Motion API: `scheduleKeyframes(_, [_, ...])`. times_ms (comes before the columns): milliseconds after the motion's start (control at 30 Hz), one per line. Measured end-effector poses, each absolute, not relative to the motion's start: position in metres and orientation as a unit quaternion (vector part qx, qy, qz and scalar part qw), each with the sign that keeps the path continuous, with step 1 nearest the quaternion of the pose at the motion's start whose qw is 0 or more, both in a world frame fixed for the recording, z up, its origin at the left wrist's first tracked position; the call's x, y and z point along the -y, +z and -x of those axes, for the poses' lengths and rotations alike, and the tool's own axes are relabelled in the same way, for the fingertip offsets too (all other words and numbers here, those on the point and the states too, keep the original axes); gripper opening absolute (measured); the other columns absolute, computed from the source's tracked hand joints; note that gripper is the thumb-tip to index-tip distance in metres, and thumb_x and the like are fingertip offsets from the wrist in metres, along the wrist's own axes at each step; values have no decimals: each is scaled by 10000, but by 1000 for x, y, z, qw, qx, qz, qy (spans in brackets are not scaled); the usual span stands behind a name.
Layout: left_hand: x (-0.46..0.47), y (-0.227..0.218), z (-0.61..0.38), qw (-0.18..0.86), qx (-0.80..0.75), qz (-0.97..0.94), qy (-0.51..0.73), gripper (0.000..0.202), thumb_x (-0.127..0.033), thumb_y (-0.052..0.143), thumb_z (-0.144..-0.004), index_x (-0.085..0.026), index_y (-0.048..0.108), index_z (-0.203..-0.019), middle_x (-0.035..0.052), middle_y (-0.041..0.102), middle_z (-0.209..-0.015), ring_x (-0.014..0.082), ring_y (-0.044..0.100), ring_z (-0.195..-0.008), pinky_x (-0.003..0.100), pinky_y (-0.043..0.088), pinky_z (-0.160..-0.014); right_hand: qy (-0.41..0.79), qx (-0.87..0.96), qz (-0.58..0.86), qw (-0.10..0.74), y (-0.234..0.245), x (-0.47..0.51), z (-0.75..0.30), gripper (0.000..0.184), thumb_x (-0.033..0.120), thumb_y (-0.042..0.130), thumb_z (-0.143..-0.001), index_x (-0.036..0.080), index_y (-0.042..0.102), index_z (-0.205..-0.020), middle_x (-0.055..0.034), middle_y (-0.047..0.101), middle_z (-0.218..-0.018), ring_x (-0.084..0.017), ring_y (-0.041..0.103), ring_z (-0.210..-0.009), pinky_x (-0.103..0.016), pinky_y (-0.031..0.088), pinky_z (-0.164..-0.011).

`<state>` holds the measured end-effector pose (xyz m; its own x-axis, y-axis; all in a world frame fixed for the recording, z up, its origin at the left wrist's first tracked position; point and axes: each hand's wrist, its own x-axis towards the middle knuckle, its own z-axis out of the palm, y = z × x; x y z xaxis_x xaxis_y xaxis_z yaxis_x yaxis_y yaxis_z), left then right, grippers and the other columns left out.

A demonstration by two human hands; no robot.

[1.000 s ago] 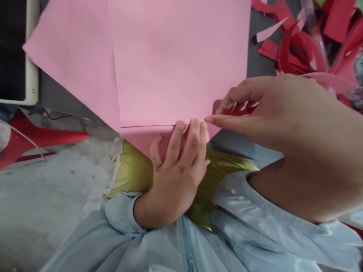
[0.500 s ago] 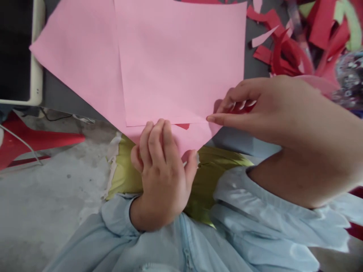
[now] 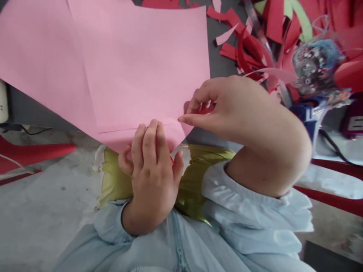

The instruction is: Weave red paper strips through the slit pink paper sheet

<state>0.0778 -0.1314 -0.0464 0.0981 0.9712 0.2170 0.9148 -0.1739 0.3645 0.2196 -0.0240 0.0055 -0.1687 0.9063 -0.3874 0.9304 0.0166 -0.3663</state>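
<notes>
Two layers of pink paper point(image 3: 141, 64) lie one over the other, the lower layer's corner jutting past the table's near edge. My left hand point(image 3: 151, 181) rests on that corner, its fingers stretched out with the tips along the upper layer's bottom edge and the thumb apart. A sliver of red point(image 3: 171, 160) shows beside its thumb; what it belongs to is hidden. At the paper's lower right, my right hand point(image 3: 224, 105) pinches the upper layer's edge between thumb and fingers. Its other fingers curl behind, partly hidden.
Red paper scraps point(image 3: 246, 49) and a green strip point(image 3: 302, 19) are heaped at the upper right. Beside them sits a clear bag of small shiny pieces point(image 3: 312, 66), near a blue object point(image 3: 307, 109). A white-edged device point(image 3: 3, 102) is at the far left.
The view has shifted right, so the paper and hands appear further left. A red patch below the upper layer's edge is now covered. Both hands keep nearly the same hold.
</notes>
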Motion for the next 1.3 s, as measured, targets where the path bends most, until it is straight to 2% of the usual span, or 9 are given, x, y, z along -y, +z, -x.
scheduleKeyframes(133, [132,-48,-79,92,-613,-764,179,500,-372,542,-962,-174,499,-1419,108,585,-1429,311,496,-1353,463,279,-1112,-266,-715,-646,19,7,26,-219,189,364,613,-828,253,641,-677,-59,728,-836,-259,651,-795,-402,425,-689])
scheduleKeyframes(267, [132,-52,-77,94,-605,-775,156,594,-371,573,-942,-237,415,-1498,65,527,-1493,311,449,-1382,481,265,-1126,-270,-703,-658,10,11,28,-228,174,377,636,-838,257,691,-724,-45,751,-846,-257,677,-821,-396,471,-719])
scheduleKeyframes(400, [131,-55,-75,63,-604,-779,157,566,-392,591,-935,-297,459,-1477,38,536,-1482,309,438,-1366,481,230,-1130,-254,-683,-684,10,13,30,-239,115,312,683,-828,263,711,-728,-30,749,-797,-254,694,-791,-398,501,-720])
scheduleKeyframes(633, [129,-55,-80,52,-608,-774,169,533,-397,611,-923,-250,531,-1428,78,571,-1434,320,451,-1337,471,220,-1115,-235,-683,-691,21,10,32,-243,126,333,660,-836,267,724,-750,-51,760,-854,-290,695,-853,-421,501,-740])
scheduleKeyframes(767, [130,-54,-81,55,-613,-773,155,564,-391,628,-916,-232,509,-1445,97,549,-1452,341,441,-1352,507,244,-1131,-218,-681,-698,40,10,33,-239,112,313,642,-842,250,723,-798,-60,762,-922,-304,691,-899,-429,486,-778])
scheduleKeyframes(967, [129,-52,-80,56,-613,-775,142,565,-375,609,-935,-274,464,-1473,84,529,-1467,344,446,-1353,553,282,-1127,-211,-685,-696,38,8,35,-238,181,364,584,-869,246,712,-822,-97,756,-913,-329,693,-922,-433,466,-783])
scheduleKeyframes(1100, [129,-53,-83,35,-616,-776,132,542,-392,605,-936,-272,494,-1453,110,551,-1435,355,453,-1340,567,272,-1102,-203,-686,-698,37,7,35,-238,185,363,582,-849,241,720,-838,-110,758,-911,-334,696,-910,-438,460,-772])
scheduleKeyframes(1300, [127,-55,-89,13,-612,-778,139,527,-412,630,-926,-327,519,-1435,125,554,-1406,382,462,-1323,600,293,-1089,-202,-689,-694,57,6,34,-238,194,352,557,-852,243,712,-812,-106,749,-861,-318,687,-870,-429,455,-737])
